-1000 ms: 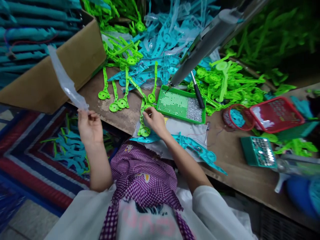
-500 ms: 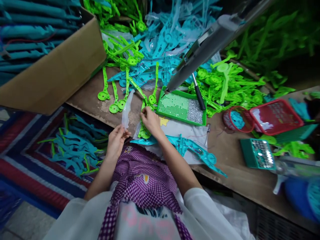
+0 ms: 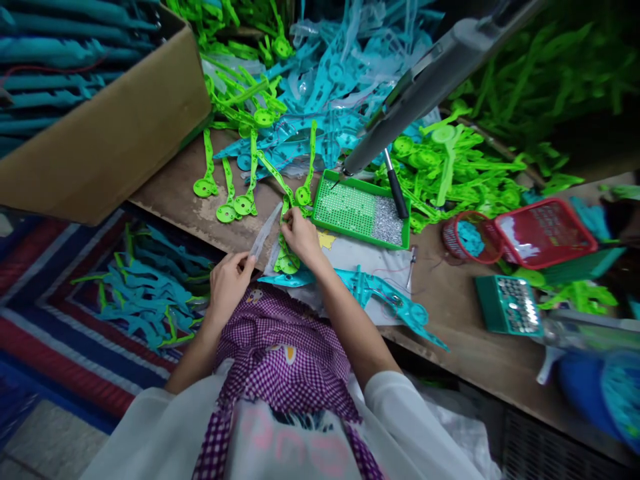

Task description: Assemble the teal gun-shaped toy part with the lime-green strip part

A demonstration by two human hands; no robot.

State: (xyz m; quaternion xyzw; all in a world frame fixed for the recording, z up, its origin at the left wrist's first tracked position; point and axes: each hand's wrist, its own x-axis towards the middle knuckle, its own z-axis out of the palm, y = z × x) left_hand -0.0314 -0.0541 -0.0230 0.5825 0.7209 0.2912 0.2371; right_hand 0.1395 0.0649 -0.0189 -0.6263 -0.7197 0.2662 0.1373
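Observation:
My left hand (image 3: 227,283) is closed on the lower end of a long clear plastic sleeve (image 3: 265,231), which slants up toward the right. My right hand (image 3: 296,237) pinches the top of a green plastic part (image 3: 286,257) lying on the wooden bench (image 3: 465,313), right beside the sleeve's upper tip. A teal plastic part (image 3: 380,293) lies on a pale sheet just right of my right wrist. Several green parts (image 3: 233,200) with round ends lie in a row just beyond my hands.
A green tray of small screws (image 3: 363,213) with a screwdriver sits behind my right hand, under a grey machine arm (image 3: 425,80). Red baskets (image 3: 545,230), a teal box (image 3: 507,305), a cardboard box (image 3: 105,133) and heaps of green and blue parts surround it. More teal parts (image 3: 145,293) lie on the striped rug.
My left hand has brought the clear sleeve from high at the left down and right, next to my right hand. My right hand has stayed on the green part.

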